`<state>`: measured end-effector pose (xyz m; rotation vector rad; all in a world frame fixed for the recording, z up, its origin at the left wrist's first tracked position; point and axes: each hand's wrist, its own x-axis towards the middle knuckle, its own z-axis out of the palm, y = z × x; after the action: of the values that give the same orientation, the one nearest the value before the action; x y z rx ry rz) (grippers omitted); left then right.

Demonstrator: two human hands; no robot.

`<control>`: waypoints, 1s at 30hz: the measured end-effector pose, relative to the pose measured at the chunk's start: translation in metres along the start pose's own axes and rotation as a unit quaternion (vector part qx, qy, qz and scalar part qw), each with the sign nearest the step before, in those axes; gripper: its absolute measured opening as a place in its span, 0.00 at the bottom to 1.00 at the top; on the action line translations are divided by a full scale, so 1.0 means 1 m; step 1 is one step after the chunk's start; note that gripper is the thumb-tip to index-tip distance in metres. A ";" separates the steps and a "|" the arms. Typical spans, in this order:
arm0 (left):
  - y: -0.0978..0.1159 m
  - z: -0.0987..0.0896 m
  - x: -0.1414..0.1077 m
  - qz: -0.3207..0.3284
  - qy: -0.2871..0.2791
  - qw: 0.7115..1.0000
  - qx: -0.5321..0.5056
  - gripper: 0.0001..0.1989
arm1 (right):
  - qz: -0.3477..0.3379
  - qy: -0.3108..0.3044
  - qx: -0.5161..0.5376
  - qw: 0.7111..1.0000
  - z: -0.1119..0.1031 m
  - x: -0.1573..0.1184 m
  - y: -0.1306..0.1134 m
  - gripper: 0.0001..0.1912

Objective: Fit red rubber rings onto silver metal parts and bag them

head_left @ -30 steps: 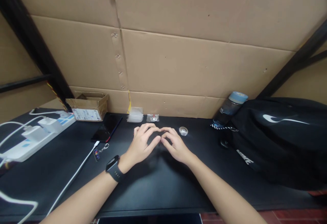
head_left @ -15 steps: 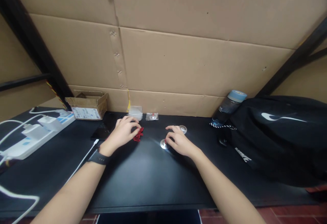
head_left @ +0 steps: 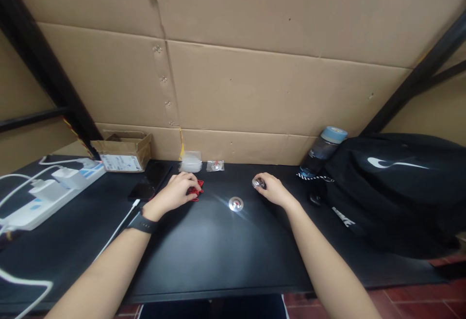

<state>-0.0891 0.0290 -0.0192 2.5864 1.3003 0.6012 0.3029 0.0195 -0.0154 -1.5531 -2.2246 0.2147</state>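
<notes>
My left hand (head_left: 179, 188), a dark watch at its wrist, rests on the table with its curled fingers and thumb on a bundle of red cord (head_left: 196, 192). The fingers cover part of the cord. My right hand (head_left: 271, 189) is closed round the edge of a shiny round silver disc (head_left: 257, 183), which it partly hides. Between the hands lies a second silver disc (head_left: 236, 204) with a small red spot at its centre, touched by neither hand.
Along the back stand a small cardboard box (head_left: 125, 156), clear plastic packets (head_left: 191, 162) and a small bagged item (head_left: 215, 165). A phone (head_left: 149, 183) and a white power strip (head_left: 54, 195) with cables are left. A bottle (head_left: 324, 149) and black backpack (head_left: 396, 193) are right.
My right hand has left the nearer disc and moved back and right onto the other one. My left hand stays at the red cord, its fingers now further over it.
</notes>
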 end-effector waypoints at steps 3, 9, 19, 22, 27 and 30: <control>0.000 -0.003 0.000 -0.008 0.008 1.000 0.016 0.07 | -0.009 0.017 0.021 1.000 0.002 0.002 0.005 0.13; 0.002 -0.009 -0.002 -0.044 0.028 0.997 0.052 0.08 | -0.016 0.038 0.072 0.997 0.004 0.003 0.011 0.17; 0.013 -0.012 -0.003 -0.051 0.030 0.993 0.099 0.06 | -0.021 0.079 0.075 0.994 -0.002 0.004 0.005 0.15; 0.014 -0.022 -0.004 -0.066 0.023 0.993 0.099 0.05 | -0.021 0.088 0.082 0.993 -0.003 0.004 0.001 0.14; 0.014 -0.032 -0.005 -0.073 0.032 0.997 0.014 0.05 | -0.022 0.087 0.122 0.989 -0.003 0.003 -0.005 0.15; 0.018 -0.032 -0.005 -0.049 0.057 0.997 -0.025 0.05 | -0.027 0.082 0.129 0.988 -0.004 0.002 -0.011 0.14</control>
<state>-0.0924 0.0135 0.0149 2.4641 1.4169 0.7637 0.2940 0.0171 -0.0072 -1.3213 -2.0189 0.3334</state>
